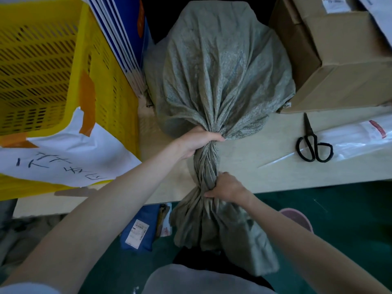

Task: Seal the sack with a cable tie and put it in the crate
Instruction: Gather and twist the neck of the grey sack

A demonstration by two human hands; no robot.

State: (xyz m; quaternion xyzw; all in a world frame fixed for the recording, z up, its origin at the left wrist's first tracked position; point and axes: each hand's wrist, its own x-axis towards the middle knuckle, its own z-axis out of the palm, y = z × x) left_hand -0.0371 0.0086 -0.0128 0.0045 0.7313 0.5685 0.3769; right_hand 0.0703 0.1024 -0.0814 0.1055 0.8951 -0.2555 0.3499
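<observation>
Sack (220, 66): grey-green woven fabric, full, lying on the pale table (265, 162); its bulk is on the far side of both hands. The mouth end is gathered into a twisted neck that runs from the bulk toward the person and over the table's near edge, where the loose end fans out and hangs down.

Left hand (197, 143): fingers and thumb curled tightly round the neck just where it meets the bulk, gripping it.

Right hand (227, 187): nearer the person than the left hand, at the table's near edge; fingers curled round the lower part of the twisted neck, thumb pressed across the fabric. The twisted stretch lies between the two hands.

Crate (53, 66): yellow perforated plastic, well to the left of the left hand, standing on the table. A white sheet with handwriting (70, 158) is fixed to its near wall with orange tape.

Flat blue-and-white boards (125, 39): leaning between crate and sack.

Scissors (314, 143): black, closed, lying flat on the table to the right of both hands, apart from the sack.

Clear plastic packet (356, 136): just right of the scissors, partly under their handles; contents too faint to tell.

Cardboard box (339, 60): beyond the scissors, right of the sack's bulk and touching it.

Floor (339, 219): dark green, beneath the right forearm.
</observation>
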